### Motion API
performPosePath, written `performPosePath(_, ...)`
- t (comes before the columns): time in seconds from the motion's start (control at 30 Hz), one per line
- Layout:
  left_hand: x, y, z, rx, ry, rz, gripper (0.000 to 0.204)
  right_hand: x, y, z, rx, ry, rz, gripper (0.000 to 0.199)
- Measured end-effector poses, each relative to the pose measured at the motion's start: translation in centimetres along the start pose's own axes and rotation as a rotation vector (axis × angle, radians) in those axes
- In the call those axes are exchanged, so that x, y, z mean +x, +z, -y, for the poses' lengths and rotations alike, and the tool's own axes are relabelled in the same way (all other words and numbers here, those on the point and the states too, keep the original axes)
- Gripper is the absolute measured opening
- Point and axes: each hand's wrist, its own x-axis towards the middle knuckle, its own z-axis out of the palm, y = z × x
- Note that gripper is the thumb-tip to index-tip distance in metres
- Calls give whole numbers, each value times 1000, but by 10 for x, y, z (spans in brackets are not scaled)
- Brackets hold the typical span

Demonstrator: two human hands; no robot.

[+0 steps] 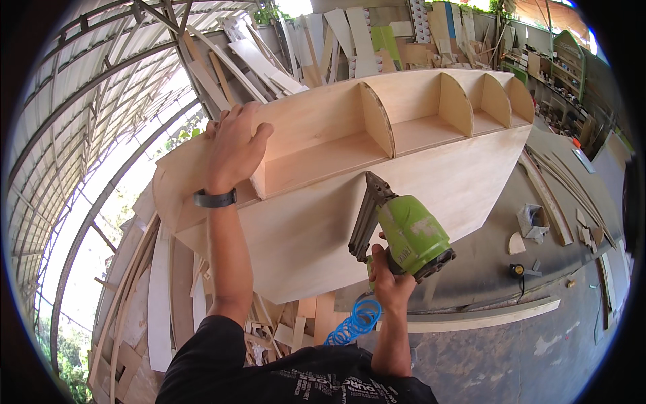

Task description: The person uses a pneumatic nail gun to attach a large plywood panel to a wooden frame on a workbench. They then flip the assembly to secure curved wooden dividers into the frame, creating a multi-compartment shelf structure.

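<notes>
A large pale plywood shelf unit [323, 219] spans the middle, with several curved dividers [378, 118] standing along its far side. At its left end my left hand [235, 145] is closed over a plywood edge, thumb out to the right; it hides part of the divider below it. My right hand [390, 273] grips the handle of a green nail gun [412, 232]. The gun's dark nose points up and left over the flat panel; I cannot tell whether it touches. From below the handle a coiled blue air hose [354, 323] runs down toward me.
Under the unit is a dark worktable [491, 269], bearing a long wooden strip [478, 318], a small open box [533, 222] and a tape measure [516, 271]. Wood offcuts [289, 330] lie near my left side. Boards [356, 40] lean along the far wall.
</notes>
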Motion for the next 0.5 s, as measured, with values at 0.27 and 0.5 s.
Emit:
performPosePath(0.27, 0, -3, 1, 19, -20, 47, 51, -39, 25, -12, -199, -398, 200, 7)
performPosePath(0.5, -2, 0, 5, -33, 39, -25, 50, -48, 36, -24, -406, -370, 420, 15)
